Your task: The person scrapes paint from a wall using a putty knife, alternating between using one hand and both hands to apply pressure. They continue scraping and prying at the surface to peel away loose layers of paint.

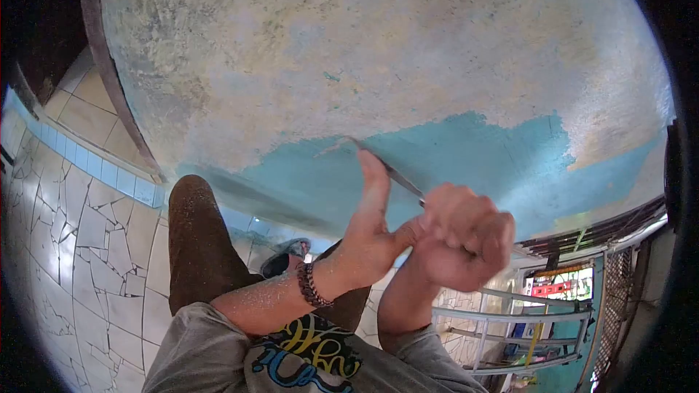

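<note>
Our right hand (466, 236) grips the scraper (378, 164) in a fist; the blade runs toward ten o'clock onto the wall (349, 51). Our left hand (371, 225), fingers extended, seemingly presses the blade.

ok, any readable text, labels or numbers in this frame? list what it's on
None can be read.
Shirt graphic: yellow and blue graffiti-style lettering, too stylised and cut off to read.
Red and yellow sign at lower right: too small and blurred.
Wall, scraper blade, bracelet: no text.
</note>
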The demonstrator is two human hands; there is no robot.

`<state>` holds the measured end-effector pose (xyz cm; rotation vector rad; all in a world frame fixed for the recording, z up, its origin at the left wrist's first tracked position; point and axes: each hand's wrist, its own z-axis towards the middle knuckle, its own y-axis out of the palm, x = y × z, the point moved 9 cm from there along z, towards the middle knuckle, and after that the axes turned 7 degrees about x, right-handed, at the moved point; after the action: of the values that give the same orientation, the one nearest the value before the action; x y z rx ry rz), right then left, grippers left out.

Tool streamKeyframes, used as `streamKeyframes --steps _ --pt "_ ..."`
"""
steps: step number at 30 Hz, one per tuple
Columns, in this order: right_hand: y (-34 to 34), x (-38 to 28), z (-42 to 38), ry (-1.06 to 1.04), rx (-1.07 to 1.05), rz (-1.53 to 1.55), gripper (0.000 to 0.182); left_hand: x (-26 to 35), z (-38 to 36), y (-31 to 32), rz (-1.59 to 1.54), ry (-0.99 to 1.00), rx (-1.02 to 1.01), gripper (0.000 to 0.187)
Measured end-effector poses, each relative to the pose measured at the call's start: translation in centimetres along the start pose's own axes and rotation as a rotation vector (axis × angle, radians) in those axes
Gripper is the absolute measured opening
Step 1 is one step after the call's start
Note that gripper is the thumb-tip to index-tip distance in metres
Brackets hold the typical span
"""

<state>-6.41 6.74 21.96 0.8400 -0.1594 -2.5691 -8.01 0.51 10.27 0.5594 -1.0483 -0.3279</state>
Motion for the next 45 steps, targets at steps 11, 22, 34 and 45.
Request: streamKeyframes --steps 11,22,34,45 --pt "2.4 -0.4 -0.8 -0.012 -0.062 -0.166 0.028 0.5 -0.4 -0.7 -0.209 -0.014 -0.035 0.111" --pt "2.3 -0.3 -0.9 -0.011 -0.062 -0.319 0.03 0.0 -0.4 -1.2 -0.204 -0.029 -0.04 0.109" --pt "1.1 0.2 -1.0 -0.001 -0.022 -0.059 0.031 -0.3 -0.6 -1.3 -0.126 -0.025 -0.056 0.11" --pt "-2.6 2.3 -1.0 0.575 -0.407 -1.036 0.023 -4.0 -1.2 -4.1 0.183 -0.054 0.155 0.109"
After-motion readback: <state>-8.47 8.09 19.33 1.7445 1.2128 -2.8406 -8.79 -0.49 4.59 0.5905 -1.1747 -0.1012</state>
